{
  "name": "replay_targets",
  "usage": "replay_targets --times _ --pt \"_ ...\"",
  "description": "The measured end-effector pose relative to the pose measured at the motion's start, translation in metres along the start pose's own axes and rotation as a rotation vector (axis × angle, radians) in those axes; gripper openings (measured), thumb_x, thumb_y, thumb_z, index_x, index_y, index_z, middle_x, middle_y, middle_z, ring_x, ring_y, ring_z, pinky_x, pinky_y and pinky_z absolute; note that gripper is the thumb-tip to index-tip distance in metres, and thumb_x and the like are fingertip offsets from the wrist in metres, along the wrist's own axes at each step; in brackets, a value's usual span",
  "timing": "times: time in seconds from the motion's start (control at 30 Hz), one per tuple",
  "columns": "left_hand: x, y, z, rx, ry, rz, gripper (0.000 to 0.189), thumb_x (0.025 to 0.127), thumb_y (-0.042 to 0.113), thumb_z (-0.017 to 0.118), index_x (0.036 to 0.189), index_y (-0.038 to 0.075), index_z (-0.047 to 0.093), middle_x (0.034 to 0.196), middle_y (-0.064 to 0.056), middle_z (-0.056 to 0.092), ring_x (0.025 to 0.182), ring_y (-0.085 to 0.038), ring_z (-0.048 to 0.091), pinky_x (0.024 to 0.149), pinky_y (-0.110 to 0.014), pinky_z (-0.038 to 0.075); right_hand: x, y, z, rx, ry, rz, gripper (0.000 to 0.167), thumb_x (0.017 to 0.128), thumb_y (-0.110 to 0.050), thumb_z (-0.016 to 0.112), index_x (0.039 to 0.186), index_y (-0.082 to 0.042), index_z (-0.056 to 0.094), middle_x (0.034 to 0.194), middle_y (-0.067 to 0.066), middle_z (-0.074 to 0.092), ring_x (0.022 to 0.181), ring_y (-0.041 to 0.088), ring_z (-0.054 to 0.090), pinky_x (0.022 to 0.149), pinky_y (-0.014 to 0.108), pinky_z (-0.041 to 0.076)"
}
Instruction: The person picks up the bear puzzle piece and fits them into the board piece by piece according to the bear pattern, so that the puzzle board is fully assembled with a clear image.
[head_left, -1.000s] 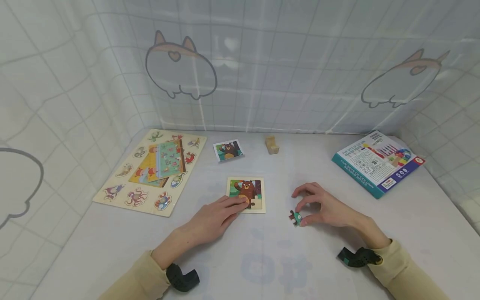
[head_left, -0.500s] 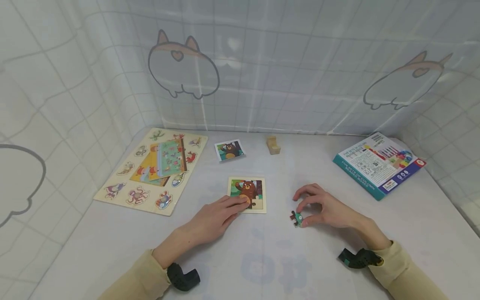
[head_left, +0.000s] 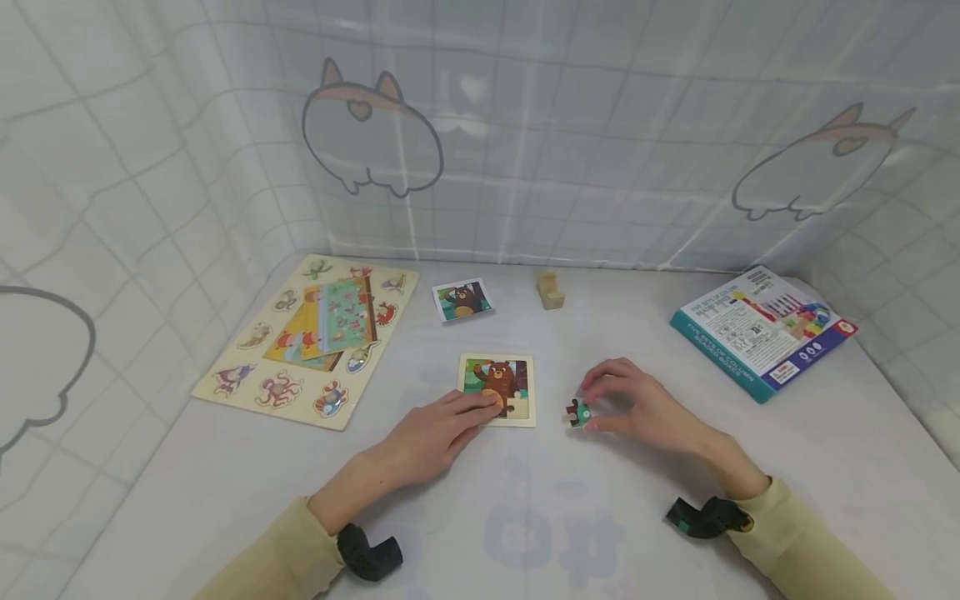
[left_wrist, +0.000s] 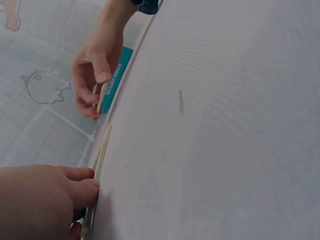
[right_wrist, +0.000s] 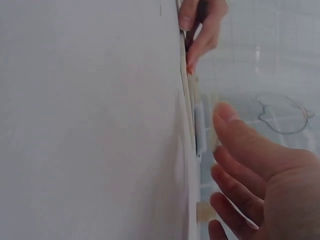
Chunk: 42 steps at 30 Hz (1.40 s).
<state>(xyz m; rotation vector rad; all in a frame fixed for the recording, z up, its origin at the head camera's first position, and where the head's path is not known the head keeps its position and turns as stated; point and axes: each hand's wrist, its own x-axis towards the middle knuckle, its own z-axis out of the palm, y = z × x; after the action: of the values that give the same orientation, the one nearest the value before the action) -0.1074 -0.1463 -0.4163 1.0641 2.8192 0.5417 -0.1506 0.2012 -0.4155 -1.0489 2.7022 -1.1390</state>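
A square bear jigsaw puzzle in a pale wooden frame lies at the middle of the table, with a gap at its lower right. My left hand holds it at its lower left, fingers over the picture and thumb near the front edge. To the right, my right hand pinches a green and brown puzzle piece between thumb and fingers. The right wrist view shows this piece edge-on, above the table, at the thumb tip.
A small bear picture card and a notched wooden block stand behind the puzzle. At the left lies a sea-animal board with two picture cards on it. A teal and white box sits at the back right.
My right hand has moved left and slightly away from me, bringing the puzzle piece closer to the puzzle frame. The left hand has stayed on the puzzle.
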Motion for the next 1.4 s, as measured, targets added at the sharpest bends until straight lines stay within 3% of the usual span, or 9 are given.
replay_targets --times 0.33,0.53,0.67,1.07,1.4 --pt "0.001 0.001 -0.001 0.002 -0.014 -0.015 0.043 0.104 0.023 0.054 0.147 0.023 0.052 0.152 0.009 0.047 0.14 -0.019 0.045 0.102 -0.044 0.052 0.029 -0.018 0.026 0.019 0.087 -0.05 0.022 0.074 -0.02 0.09 0.092 -0.017 0.076 0.107 -0.002 0.065 0.106 0.016 0.056 0.093 0.027 0.047" --pt "0.001 0.002 -0.001 0.019 -0.003 0.007 0.043 0.104 0.024 0.055 0.146 0.021 0.053 0.151 0.006 0.048 0.139 -0.021 0.047 0.099 -0.044 0.054 0.042 -0.024 0.038 0.03 0.086 -0.008 0.023 0.073 -0.018 0.09 0.091 -0.013 0.077 0.105 -0.003 0.065 0.104 0.015 0.057 0.092 0.031 0.051" --pt "0.001 0.0 0.0 0.026 0.009 0.024 0.042 0.104 0.023 0.055 0.146 0.019 0.054 0.151 0.004 0.049 0.138 -0.023 0.047 0.098 -0.046 0.055 0.048 -0.027 0.044 0.036 0.092 -0.032 0.022 0.074 -0.018 0.09 0.09 -0.013 0.076 0.105 -0.002 0.065 0.102 0.015 0.057 0.09 0.031 0.051" --pt "0.001 -0.001 0.002 0.013 0.011 0.014 0.042 0.104 0.022 0.055 0.146 0.02 0.054 0.151 0.004 0.049 0.139 -0.023 0.046 0.101 -0.046 0.053 0.05 -0.029 0.051 0.043 0.096 -0.029 0.021 0.074 -0.019 0.09 0.088 -0.013 0.075 0.105 -0.003 0.064 0.103 0.015 0.058 0.094 0.034 0.05" --pt "0.001 0.0 0.001 0.013 0.014 0.008 0.041 0.104 0.021 0.055 0.145 0.019 0.055 0.151 0.003 0.049 0.137 -0.023 0.048 0.095 -0.046 0.056 0.049 -0.03 0.058 0.035 0.08 -0.014 0.02 0.077 -0.018 0.088 0.089 -0.011 0.074 0.106 0.0 0.064 0.103 0.015 0.057 0.094 0.036 0.05"
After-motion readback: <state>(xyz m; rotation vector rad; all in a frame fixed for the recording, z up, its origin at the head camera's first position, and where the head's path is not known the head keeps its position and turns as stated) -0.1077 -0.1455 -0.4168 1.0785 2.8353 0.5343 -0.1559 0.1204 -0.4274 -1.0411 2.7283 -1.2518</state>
